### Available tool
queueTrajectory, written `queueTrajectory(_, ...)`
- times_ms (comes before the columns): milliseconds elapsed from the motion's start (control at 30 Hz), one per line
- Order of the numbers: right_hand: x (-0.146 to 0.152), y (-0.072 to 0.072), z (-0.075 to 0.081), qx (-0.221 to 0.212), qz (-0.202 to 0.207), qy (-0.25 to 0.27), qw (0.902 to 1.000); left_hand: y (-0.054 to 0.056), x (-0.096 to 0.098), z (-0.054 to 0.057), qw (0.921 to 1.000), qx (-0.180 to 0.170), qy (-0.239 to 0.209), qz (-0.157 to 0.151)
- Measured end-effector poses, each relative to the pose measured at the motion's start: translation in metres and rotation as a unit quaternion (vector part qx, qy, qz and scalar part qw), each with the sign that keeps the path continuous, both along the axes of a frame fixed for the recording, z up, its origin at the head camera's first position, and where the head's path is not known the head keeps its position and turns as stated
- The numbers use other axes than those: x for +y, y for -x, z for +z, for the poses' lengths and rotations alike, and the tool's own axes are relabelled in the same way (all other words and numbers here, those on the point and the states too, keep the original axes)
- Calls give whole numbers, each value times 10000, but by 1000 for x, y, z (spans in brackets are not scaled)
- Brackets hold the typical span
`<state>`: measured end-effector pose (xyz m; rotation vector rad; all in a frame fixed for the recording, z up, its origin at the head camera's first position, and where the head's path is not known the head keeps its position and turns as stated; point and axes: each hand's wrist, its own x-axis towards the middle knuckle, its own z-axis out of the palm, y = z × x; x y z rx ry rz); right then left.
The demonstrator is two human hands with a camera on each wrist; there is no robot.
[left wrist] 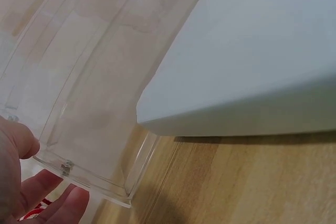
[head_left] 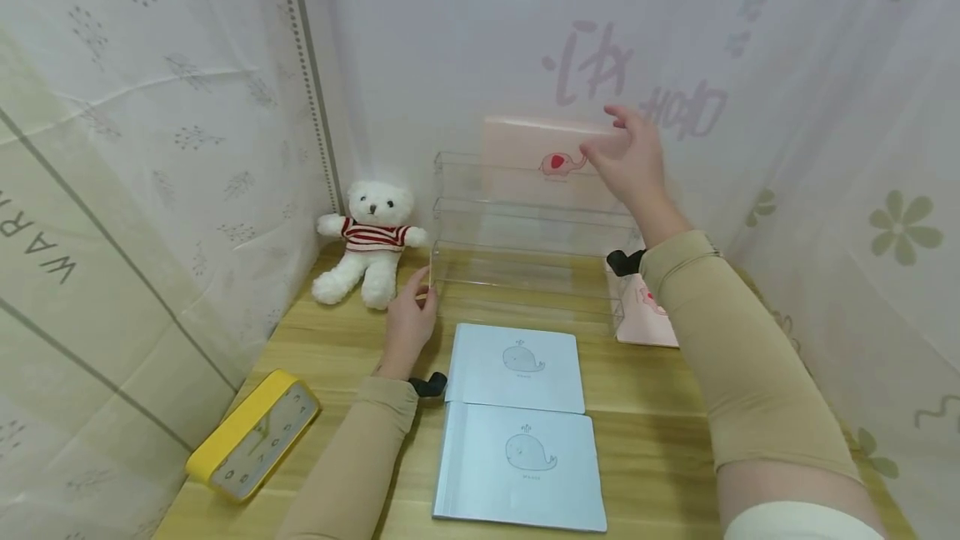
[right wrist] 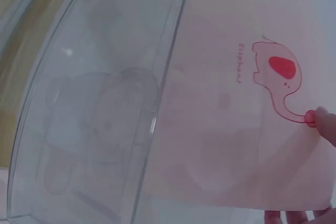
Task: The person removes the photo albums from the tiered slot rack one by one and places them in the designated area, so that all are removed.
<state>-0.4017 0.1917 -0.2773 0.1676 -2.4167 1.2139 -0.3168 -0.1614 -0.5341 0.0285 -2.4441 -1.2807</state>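
Note:
A clear acrylic tiered rack (head_left: 525, 282) stands at the back of the table. A pink notebook (head_left: 517, 157) with a red elephant drawing leans upright in its top tier. My right hand (head_left: 630, 161) holds that notebook by its upper right corner. In the right wrist view the thumb (right wrist: 326, 124) lies on the front at the elephant's trunk, and the fingers pass behind the edge. My left hand (head_left: 411, 319) grips the rack's left side panel. The left wrist view shows its thumb (left wrist: 23, 139) on one side of the panel and fingers on the other.
Two pale blue whale notebooks (head_left: 517, 369) lie one before the other in front of the rack. Another pink notebook (head_left: 643, 319) lies at the rack's right end, partly behind the right sleeve. A white teddy bear (head_left: 372, 236) sits left; a yellow clock (head_left: 255, 436) stands front left.

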Motion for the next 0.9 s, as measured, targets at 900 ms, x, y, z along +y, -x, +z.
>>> queueTrajectory(900, -12, -23, 7, 2037, -978, 1912, 9552, 2, -1, -3, 10000, 61, -18, -53)
